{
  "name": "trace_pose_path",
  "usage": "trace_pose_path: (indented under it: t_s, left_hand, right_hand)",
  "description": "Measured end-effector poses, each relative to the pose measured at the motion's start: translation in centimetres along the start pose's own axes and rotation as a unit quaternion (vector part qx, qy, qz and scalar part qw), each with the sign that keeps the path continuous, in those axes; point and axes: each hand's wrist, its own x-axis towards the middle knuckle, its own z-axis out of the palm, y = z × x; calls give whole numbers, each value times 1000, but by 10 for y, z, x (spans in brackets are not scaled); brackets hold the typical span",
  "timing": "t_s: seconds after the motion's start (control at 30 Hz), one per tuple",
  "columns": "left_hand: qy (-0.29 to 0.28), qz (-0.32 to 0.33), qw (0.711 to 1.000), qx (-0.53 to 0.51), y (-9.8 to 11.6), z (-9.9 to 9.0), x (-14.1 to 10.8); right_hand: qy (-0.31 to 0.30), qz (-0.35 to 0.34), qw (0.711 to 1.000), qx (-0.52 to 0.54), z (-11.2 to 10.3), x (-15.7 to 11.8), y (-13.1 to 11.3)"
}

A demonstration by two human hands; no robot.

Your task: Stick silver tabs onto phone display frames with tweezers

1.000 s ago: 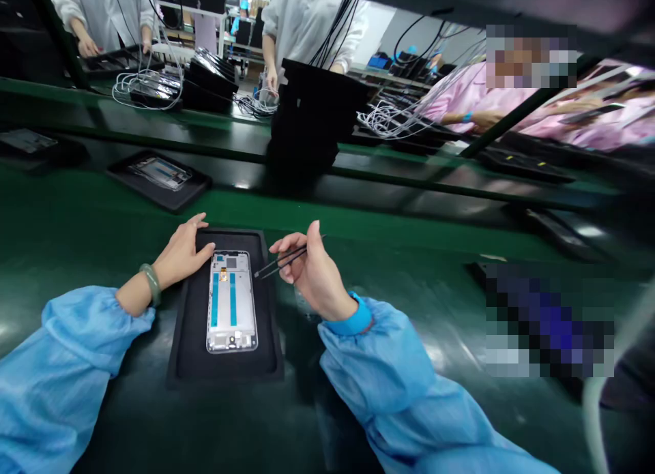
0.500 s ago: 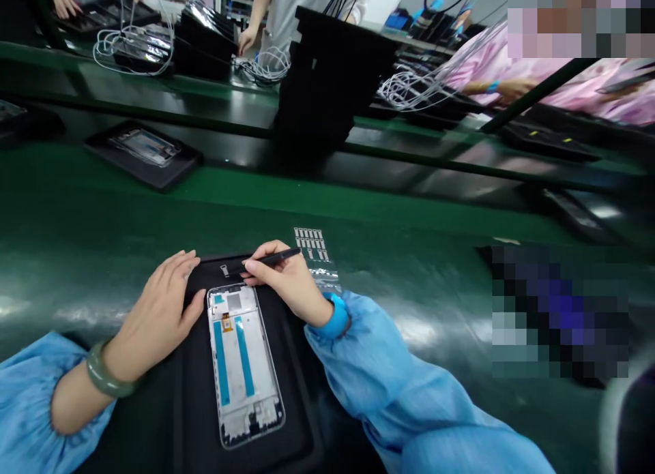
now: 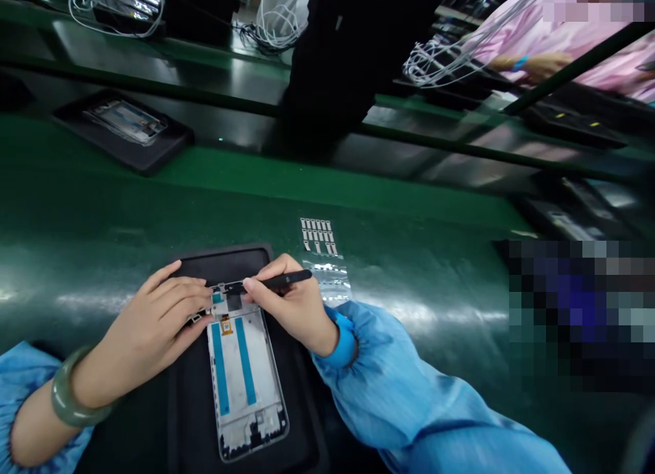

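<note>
A phone frame (image 3: 266, 385) with two blue strips lies in a black tray (image 3: 177, 392). My right hand (image 3: 294, 307) is closed around black tweezers (image 3: 287, 279), their tips pointing left over the frame's top end. The small pale tab by the tips is hard to make out there. My left hand (image 3: 164, 317) rests at the frame's upper left edge, fingers stretched out and thumb lower down by the side. Its fingertips touch the frame's corner and partly hide it. Right of the tray lies a clear sheet (image 3: 327, 276) with rows of small pale tabs (image 3: 317, 226).
Another black tray (image 3: 153, 161) with a phone frame sits at the back left. A dark rail (image 3: 215, 102) crosses behind the green bench (image 3: 127, 221). Tall black stacked trays (image 3: 327, 85) and white cables (image 3: 434, 61) stand beyond, near a person's pink sleeve (image 3: 542, 31).
The tweezers, holding a small tab above the frame before, have come down over its top end. My left hand has moved right, its fingers now at the frame's corner. The view has shifted.
</note>
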Motion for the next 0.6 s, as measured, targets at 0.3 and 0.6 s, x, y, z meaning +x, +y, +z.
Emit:
trace_pose_path:
  t_s: [0.3, 0.6]
  left_hand:
    - [-9, 14, 1000, 4, 1, -2, 1]
    - [-9, -91, 994, 54, 11, 5, 30]
  right_hand:
    - [34, -49, 998, -7, 1, -2, 2]
    - [113, -34, 993, 22, 4, 4, 2]
